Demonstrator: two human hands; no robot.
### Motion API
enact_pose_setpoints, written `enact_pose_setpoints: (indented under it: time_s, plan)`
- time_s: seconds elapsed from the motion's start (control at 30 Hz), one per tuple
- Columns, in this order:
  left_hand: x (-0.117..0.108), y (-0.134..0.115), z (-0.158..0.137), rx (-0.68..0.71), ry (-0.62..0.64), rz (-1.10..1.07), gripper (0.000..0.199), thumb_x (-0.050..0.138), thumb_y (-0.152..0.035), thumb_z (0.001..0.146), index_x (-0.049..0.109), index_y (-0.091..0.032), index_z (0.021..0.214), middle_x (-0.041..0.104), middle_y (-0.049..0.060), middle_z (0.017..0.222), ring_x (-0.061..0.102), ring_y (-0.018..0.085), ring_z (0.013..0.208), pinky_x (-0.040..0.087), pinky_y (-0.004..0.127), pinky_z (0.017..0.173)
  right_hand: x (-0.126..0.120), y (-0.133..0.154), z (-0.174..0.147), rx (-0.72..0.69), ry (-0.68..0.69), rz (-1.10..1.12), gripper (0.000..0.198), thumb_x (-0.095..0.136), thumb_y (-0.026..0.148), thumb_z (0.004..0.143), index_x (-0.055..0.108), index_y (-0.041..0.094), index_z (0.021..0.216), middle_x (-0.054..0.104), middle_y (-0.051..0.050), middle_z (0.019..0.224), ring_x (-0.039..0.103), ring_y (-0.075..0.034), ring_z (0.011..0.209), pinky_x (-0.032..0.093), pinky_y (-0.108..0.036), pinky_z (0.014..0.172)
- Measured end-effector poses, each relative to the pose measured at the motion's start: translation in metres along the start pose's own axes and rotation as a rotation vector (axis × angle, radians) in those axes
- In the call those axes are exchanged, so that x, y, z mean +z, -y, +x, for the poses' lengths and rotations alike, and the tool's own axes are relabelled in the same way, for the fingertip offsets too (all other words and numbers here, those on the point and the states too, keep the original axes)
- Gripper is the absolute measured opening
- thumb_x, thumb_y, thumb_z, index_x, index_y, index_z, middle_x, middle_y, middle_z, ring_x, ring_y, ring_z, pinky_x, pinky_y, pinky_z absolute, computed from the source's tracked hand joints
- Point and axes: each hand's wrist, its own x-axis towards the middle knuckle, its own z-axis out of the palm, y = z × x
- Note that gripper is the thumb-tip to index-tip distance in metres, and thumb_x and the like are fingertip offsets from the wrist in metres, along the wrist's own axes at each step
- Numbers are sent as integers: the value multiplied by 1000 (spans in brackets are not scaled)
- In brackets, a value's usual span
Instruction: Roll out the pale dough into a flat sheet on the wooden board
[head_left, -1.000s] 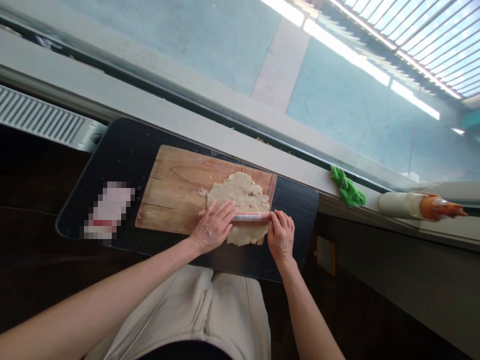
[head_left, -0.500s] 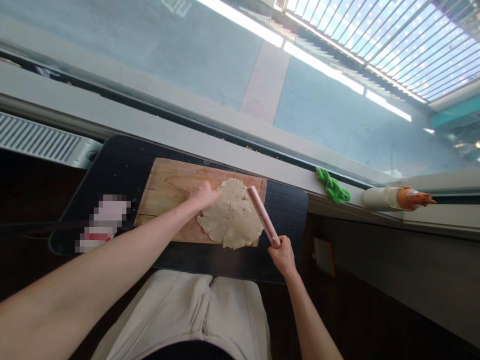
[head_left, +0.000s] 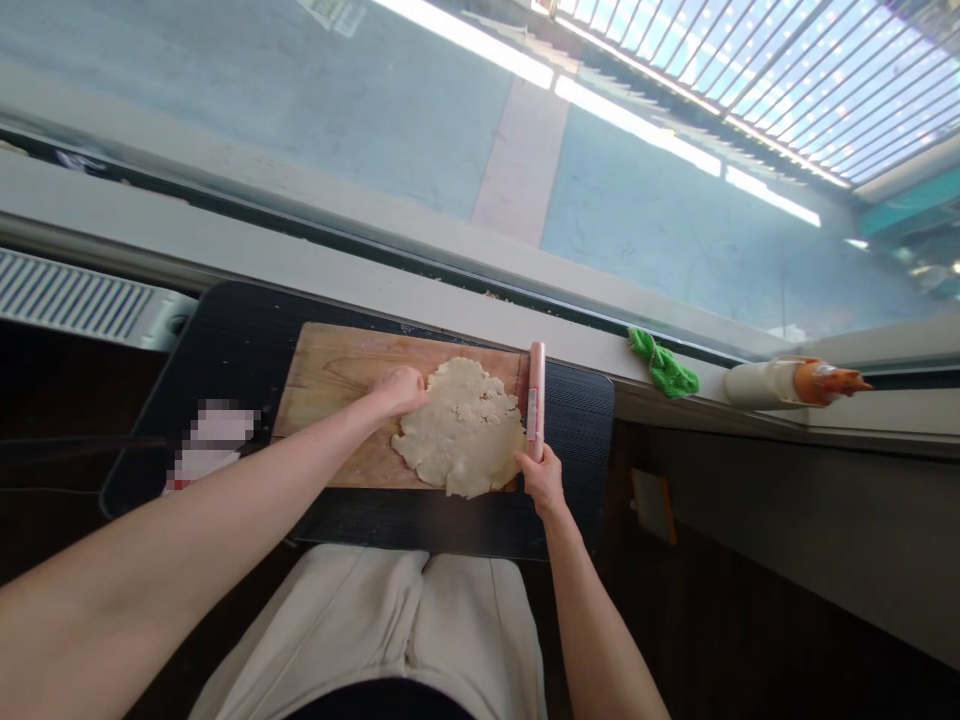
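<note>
A flattened sheet of dough with a ragged edge and small tears lies on a wooden board. My left hand is closed at the dough's upper left edge and seems to pinch it; the fingertips are partly hidden. At the board's right end, my right hand wraps round the lower end of a pink rolling pin with a label strip. The pin points away from me, just right of the dough. My right thumb is by the dough's right edge.
The board rests on a black table. Beyond it is a windowsill with a green cloth and a whitish bottle with an orange top. A radiator stands left; a blurred-out item lies on the table.
The rolling pin has swung from a leftward slant to nearly straight away from me, and my right hand has moved left to the dough's edge. My left hand has shifted slightly left.
</note>
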Motion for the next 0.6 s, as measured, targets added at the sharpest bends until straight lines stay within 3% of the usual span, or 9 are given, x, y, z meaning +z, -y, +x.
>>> enact_pose_setpoints:
  time_s: [0.23,0.33,0.43,0.6]
  plan:
    - [-2,13,-7,82,72,-206,23,54,-38,63,66,-20,70,70,2,78,63,19,75,42,23,60,2,7,-3,40,-18,-7,25,65,35,60,60,17,76,53,6,57,47,-11,53,36,-21,49]
    - [1,11,-8,118,76,-130,22,56,-37,59,65,-20,71,69,3,77,63,21,77,42,24,61,2,11,-6,54,-32,-13,25,66,35,60,59,18,77,54,6,57,49,-11,53,37,-21,48]
    - [-1,6,-8,144,126,-40,10,58,-30,54,60,-20,58,64,3,65,62,22,72,40,25,58,4,12,-7,65,-48,-14,26,67,35,59,59,18,77,53,6,56,50,-12,53,38,-22,48]
    - [-13,5,-10,143,266,-262,14,58,-33,56,60,-20,58,63,-1,65,60,18,67,38,22,52,5,12,-6,72,-54,-3,26,67,35,60,58,18,77,53,6,56,50,-12,53,39,-22,47]
